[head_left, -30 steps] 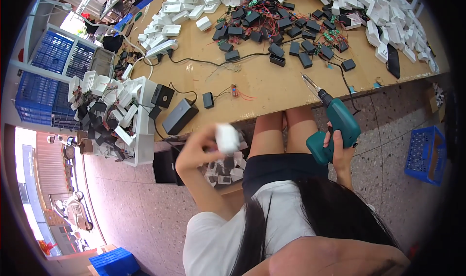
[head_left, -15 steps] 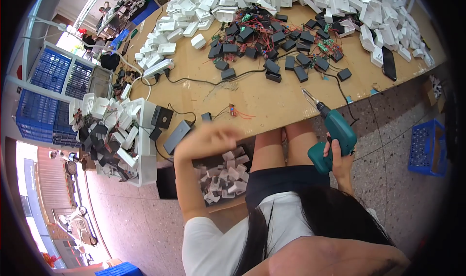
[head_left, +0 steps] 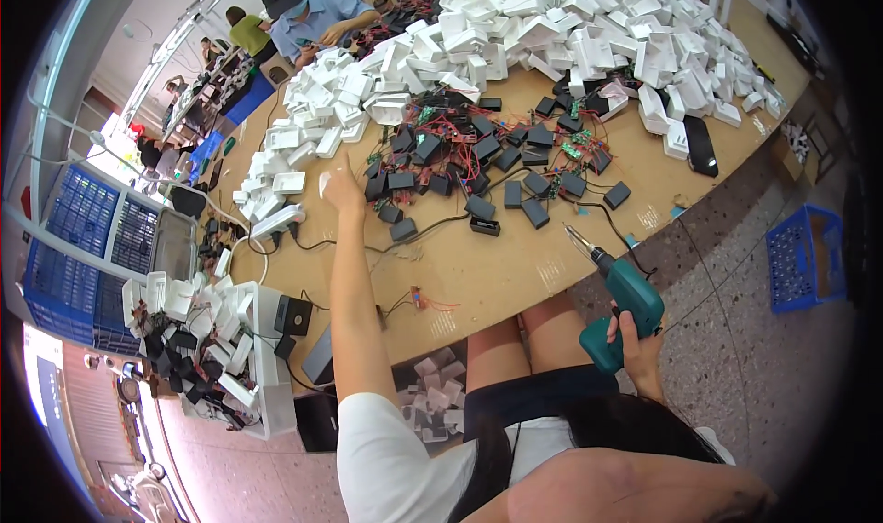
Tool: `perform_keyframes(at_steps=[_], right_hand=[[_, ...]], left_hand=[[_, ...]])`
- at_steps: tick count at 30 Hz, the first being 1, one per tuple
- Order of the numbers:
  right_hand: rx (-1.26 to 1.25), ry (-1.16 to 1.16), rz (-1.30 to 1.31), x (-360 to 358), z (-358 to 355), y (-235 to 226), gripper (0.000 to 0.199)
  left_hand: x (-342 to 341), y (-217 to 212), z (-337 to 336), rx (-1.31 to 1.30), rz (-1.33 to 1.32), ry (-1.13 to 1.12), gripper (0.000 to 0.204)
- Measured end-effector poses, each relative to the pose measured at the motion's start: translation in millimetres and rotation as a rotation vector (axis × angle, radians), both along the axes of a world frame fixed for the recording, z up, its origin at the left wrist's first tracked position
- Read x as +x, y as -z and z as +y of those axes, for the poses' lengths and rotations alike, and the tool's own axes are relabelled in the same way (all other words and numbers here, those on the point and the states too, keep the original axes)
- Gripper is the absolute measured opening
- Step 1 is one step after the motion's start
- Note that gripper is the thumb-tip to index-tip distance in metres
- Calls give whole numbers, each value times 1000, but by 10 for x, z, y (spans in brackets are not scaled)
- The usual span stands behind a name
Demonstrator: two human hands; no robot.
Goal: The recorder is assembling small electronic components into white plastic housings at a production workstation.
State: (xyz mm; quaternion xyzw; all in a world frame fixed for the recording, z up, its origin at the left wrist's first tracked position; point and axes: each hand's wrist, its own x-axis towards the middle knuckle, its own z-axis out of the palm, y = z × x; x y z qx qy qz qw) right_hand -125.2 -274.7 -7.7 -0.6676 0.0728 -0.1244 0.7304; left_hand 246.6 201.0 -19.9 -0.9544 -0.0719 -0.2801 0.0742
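My left hand (head_left: 343,194) reaches far across the cardboard-topped table, its fingers closed around a small white plastic casing (head_left: 325,184) that shows only in part. Just right of it lies a heap of black boxes (head_left: 428,148) tangled with red wires and green circuit boards. Over the near right table edge, my right hand (head_left: 636,341) grips a green pistol-shaped soldering gun (head_left: 635,299), its metal tip angled up and left above the table. A small circuit board (head_left: 418,298) with red wires rests near the front edge, right of my left forearm.
White casings (head_left: 552,26) are piled along the back. A white bin (head_left: 276,390) of mixed parts stands left, near a power strip (head_left: 279,219). A black phone (head_left: 700,146) lies right; a blue crate (head_left: 807,258) is on the floor. A co-worker (head_left: 317,22) sits beyond the pile.
My left hand has swung from the near table edge forward to the white casing and closed on it. The view has tilted up; the soldering gun stays in my right hand.
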Motion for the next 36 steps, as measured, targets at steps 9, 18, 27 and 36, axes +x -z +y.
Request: perform_keyframes(at_steps=[9, 18, 27, 36], right_hand=[[-4, -64, -18, 145, 73, 148, 26], [-30, -132, -53, -171, 330, 347, 29], [24, -60, -2, -323, 469, 587, 18], [14, -72, 36, -313, 561, 695, 20]], left_hand=[[-1982, -420, -1578, -654, -24, 321, 27], [-2847, 316, -2394, -745, 271, 346, 73], [-3160, 309, -1740, -846, 33, 381, 33], [-3190, 411, -884, -449, 243, 525, 12]])
